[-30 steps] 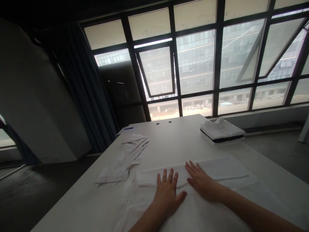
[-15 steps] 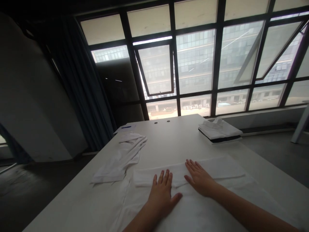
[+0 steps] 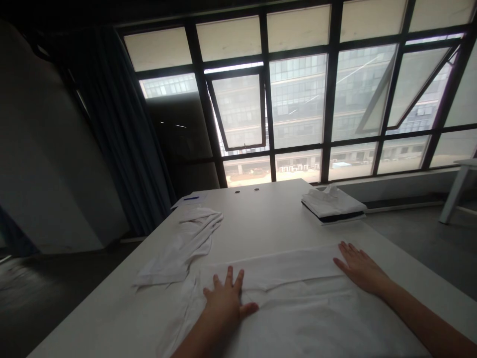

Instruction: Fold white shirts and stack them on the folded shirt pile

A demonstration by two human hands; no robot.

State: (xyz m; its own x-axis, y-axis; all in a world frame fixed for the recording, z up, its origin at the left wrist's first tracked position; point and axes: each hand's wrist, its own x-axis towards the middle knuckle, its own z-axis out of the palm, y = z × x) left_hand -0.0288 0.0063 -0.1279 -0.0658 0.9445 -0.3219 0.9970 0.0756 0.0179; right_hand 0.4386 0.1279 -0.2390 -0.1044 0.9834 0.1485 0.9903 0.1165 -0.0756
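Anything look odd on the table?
The bunched white cloth beside the left hand stands out: it lies twisted and rumpled, unlike the flat white garment under that hand and the folded stack at the far right of the table. Nothing looks spilled.

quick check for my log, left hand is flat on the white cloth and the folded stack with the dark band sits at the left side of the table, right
Not quite: the folded white stack with the dark band sits at the far right side of the table, not the left, as the head view shows. The left hand is flat on the white cloth, as you said.
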